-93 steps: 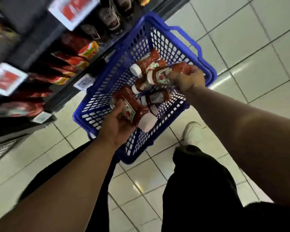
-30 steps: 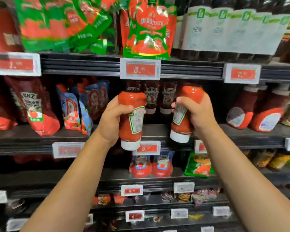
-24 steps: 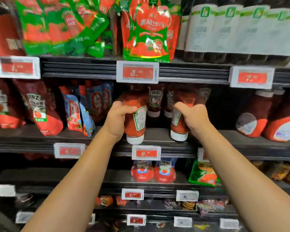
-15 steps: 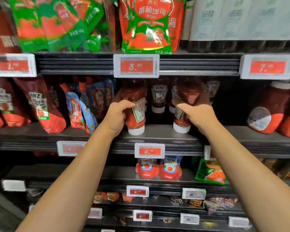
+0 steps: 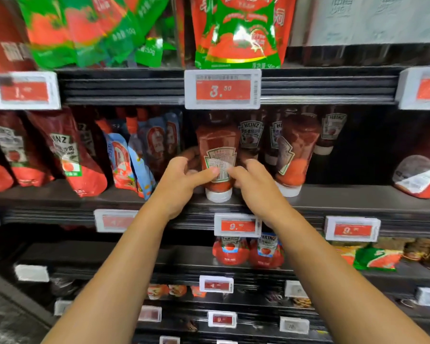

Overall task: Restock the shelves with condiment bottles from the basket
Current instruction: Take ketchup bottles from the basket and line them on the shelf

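Shelving: the dark shelf at chest height carried the sauces, and its front edge held a red price tag just below the hands.

Neighbours: soft sauce pouches leaned at the left, and more ketchup bottles stood in the shadow behind.

Second bottle: another ketchup bottle stood on its white cap just right of the hands, and no hand touched it.

Task thing: the front ketchup bottle stood cap-down near the shelf edge, its long axis upright, with the back label and barcode turned outward.

Left hand: the left hand held the bottle from its left side, thumb across the label and fingers curled round behind.

Right hand: the right hand pinched the same bottle from its right side, fingertips on the barcode.

Key relation: the bottle lay directly between the two hands, a little beyond them, so both were equally near; I judged that a turn about the upright axis would bring the front label forward.

Hidden: the basket was outside the view, so the remaining stock was unknown. The fingers behind the bottle were mostly covered. Motion blur made the upper pouches and small tags hard to read.
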`<state>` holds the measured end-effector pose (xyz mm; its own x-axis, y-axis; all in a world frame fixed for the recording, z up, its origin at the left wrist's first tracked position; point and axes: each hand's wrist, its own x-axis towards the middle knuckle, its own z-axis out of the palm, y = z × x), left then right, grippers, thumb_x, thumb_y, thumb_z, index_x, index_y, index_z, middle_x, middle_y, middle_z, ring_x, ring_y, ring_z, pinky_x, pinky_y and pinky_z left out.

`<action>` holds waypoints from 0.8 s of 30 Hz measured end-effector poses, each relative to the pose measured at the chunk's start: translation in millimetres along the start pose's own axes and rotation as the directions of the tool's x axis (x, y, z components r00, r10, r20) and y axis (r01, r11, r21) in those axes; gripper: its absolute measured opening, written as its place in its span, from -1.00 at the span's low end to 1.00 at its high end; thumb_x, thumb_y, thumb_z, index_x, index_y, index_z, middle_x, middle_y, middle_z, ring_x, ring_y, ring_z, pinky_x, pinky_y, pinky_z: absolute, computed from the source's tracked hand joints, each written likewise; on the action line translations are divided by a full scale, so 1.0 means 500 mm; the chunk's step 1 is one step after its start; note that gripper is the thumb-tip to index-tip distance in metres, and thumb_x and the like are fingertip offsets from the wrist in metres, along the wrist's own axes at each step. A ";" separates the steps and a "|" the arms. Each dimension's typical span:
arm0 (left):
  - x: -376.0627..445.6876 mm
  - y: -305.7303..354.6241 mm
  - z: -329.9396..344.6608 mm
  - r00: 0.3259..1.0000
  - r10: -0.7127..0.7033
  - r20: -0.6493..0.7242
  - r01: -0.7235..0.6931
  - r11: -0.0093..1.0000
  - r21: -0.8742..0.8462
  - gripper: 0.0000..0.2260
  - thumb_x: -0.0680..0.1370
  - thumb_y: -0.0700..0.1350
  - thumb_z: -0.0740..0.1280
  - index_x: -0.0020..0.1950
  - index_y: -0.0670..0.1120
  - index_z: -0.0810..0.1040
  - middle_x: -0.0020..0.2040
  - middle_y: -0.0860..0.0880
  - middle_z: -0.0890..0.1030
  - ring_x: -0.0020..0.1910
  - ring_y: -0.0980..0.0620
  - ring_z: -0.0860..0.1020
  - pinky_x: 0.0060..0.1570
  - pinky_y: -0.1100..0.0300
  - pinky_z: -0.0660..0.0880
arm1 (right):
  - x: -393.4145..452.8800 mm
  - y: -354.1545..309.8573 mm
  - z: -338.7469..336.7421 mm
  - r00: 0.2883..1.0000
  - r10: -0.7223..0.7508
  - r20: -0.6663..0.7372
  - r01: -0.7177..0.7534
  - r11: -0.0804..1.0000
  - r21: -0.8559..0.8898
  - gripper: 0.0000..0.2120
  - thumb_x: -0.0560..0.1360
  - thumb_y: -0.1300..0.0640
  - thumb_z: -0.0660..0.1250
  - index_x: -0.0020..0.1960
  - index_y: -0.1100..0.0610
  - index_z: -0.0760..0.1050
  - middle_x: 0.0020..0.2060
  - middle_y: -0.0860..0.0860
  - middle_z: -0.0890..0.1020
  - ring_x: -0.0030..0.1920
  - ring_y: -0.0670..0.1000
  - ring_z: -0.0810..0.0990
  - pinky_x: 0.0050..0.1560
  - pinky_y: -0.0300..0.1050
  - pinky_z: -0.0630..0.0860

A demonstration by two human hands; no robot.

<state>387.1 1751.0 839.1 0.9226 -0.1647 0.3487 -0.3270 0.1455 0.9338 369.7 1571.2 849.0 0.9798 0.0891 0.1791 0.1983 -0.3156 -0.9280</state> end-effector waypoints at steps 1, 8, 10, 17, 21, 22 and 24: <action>0.001 0.000 -0.001 1.000 -0.003 0.024 0.003 1.000 0.004 -0.61 0.46 -0.09 0.51 0.26 -0.11 0.58 0.15 -0.14 0.70 0.18 -0.13 0.66 0.11 0.12 0.59 | 0.005 0.005 0.003 1.000 0.003 0.020 -0.003 1.000 -0.016 -0.70 0.42 -0.21 0.24 0.01 -0.05 0.52 -0.06 -0.17 0.63 -0.04 -0.21 0.59 0.01 -0.09 0.48; 0.006 -0.003 0.003 0.992 0.085 -0.094 -0.069 0.984 0.165 -0.69 0.46 -0.01 0.49 0.17 0.10 0.55 0.11 -0.02 0.70 0.15 -0.02 0.66 0.16 0.06 0.59 | 0.006 0.031 -0.005 0.996 -0.093 0.013 0.092 0.993 0.067 -0.58 0.44 -0.15 0.29 0.27 -0.11 0.52 0.11 -0.18 0.70 0.14 -0.17 0.65 0.27 0.05 0.55; 0.007 -0.005 0.000 0.979 0.105 -0.176 -0.063 0.972 0.228 -0.77 0.49 -0.07 0.46 0.12 0.05 0.54 0.04 -0.02 0.70 0.10 -0.01 0.67 0.16 0.00 0.60 | 0.002 0.033 -0.006 0.996 -0.085 -0.037 0.088 0.992 0.085 -0.54 0.42 -0.18 0.32 0.27 -0.06 0.53 0.12 -0.14 0.70 0.15 -0.12 0.66 0.26 0.08 0.57; -0.003 0.009 0.010 0.991 0.091 -0.093 -0.064 0.964 0.259 -0.75 0.56 -0.11 0.38 0.23 -0.06 0.58 0.08 0.05 0.72 0.12 0.09 0.66 0.10 0.22 0.58 | -0.009 0.029 -0.009 0.989 -0.061 -0.135 0.070 0.996 0.057 -0.53 0.35 -0.27 0.36 0.11 0.01 0.56 -0.03 -0.09 0.72 0.01 -0.10 0.69 0.15 0.10 0.62; -0.012 0.012 0.021 0.998 0.058 -0.019 -0.051 0.959 0.278 -0.52 0.39 0.08 0.53 0.24 0.06 0.46 0.15 0.12 0.68 0.18 0.14 0.63 0.15 0.21 0.57 | -0.013 0.025 -0.013 0.994 -0.058 -0.088 0.057 0.998 -0.009 -0.47 0.33 -0.33 0.42 0.19 -0.10 0.47 0.07 -0.19 0.66 0.00 -0.24 0.65 0.05 -0.12 0.59; -0.012 0.014 0.024 0.998 0.064 0.011 -0.064 0.944 0.323 -0.54 0.40 0.08 0.53 0.23 0.11 0.46 0.15 0.19 0.67 0.18 0.18 0.62 0.13 0.28 0.56 | -0.014 0.023 -0.014 0.996 -0.060 -0.073 0.060 0.998 0.008 -0.46 0.33 -0.32 0.45 0.20 -0.12 0.45 0.07 -0.23 0.65 0.00 -0.29 0.63 0.01 -0.19 0.58; -0.010 0.022 0.029 0.996 0.088 0.026 -0.091 0.920 0.382 -0.61 0.44 0.08 0.51 0.21 0.20 0.47 0.15 0.27 0.64 0.19 0.24 0.60 0.11 0.36 0.53 | -0.016 0.022 -0.017 0.994 -0.079 -0.078 0.085 0.994 0.066 -0.49 0.34 -0.22 0.53 0.20 -0.11 0.45 0.06 -0.25 0.66 0.04 -0.31 0.63 0.01 -0.23 0.61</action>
<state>376.0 1739.3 848.7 0.8849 -0.1766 0.4311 -0.4626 -0.2238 0.8578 364.4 1559.2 840.0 0.9600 0.0395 0.2773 0.2784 -0.2438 -0.9290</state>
